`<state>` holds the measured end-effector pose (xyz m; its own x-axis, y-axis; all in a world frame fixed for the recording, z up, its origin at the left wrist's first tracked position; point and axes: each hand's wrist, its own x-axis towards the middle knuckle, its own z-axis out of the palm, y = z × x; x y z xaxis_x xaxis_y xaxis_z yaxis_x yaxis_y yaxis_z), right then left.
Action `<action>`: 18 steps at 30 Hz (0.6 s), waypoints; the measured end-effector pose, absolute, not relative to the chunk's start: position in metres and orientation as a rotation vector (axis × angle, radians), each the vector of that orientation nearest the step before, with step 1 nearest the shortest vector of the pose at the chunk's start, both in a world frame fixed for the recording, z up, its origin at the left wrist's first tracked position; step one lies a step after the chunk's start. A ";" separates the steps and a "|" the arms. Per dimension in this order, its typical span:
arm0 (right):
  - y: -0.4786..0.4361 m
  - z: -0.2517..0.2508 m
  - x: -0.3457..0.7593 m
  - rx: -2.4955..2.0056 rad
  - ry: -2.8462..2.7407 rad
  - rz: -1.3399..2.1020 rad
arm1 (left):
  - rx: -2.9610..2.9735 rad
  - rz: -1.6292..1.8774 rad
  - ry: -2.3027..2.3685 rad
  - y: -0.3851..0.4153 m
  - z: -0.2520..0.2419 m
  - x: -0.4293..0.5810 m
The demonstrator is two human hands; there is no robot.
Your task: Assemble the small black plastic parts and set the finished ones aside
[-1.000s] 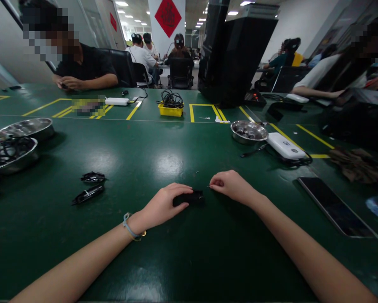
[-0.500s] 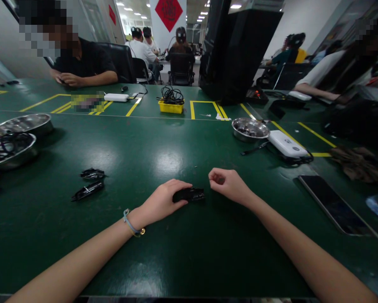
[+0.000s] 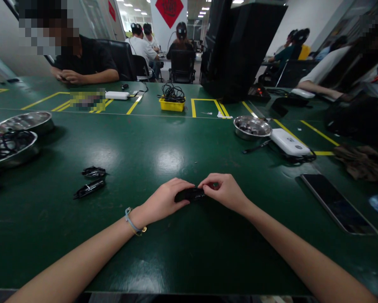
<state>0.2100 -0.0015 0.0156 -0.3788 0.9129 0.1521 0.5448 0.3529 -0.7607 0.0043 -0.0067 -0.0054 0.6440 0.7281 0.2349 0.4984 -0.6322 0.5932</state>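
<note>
My left hand (image 3: pixel 168 195) is closed around a glossy, long black piece (image 3: pixel 193 194), possibly plastic, lying low over the green table. Its thumb is on the near side and its fingers are on the far side. My right hand (image 3: pixel 222 191) is closed in a pinch, with its fingertips at the right end of that piece. Whether anything small sits between those fingertips is hidden. To the left lie two similar black bundles, one farther away (image 3: pixel 93 171) and one nearer (image 3: pixel 89 188).
Two steel bowls stand at left, the nearer bowl (image 3: pixel 31 152) holding black cables. At right are a small steel bowl (image 3: pixel 252 135) with dark bits, a white device (image 3: pixel 290 142) and a phone (image 3: pixel 336 204). A yellow tray (image 3: pixel 171 106) of cables stands farther back. People sit around.
My right hand has moved left, from a gap beside the black piece to its right end. My left hand keeps its hold. The view has shifted slightly.
</note>
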 end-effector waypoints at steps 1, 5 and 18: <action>-0.002 0.014 0.209 -1.276 -2.046 0.860 | 2.381 0.639 0.955 -0.007 -0.006 0.004; -0.003 0.010 0.207 -1.289 -2.025 0.962 | 2.385 0.642 0.942 -0.008 -0.005 0.005; -0.007 0.005 0.203 -1.331 -1.936 0.797 | 2.383 0.658 1.029 -0.007 -0.007 0.006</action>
<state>0.2026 -0.0073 0.0053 -0.2743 0.9464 0.1703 0.5520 0.3000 -0.7780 0.0063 -0.0072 -0.0072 0.6060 0.7578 0.2420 0.5379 -0.6144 0.5772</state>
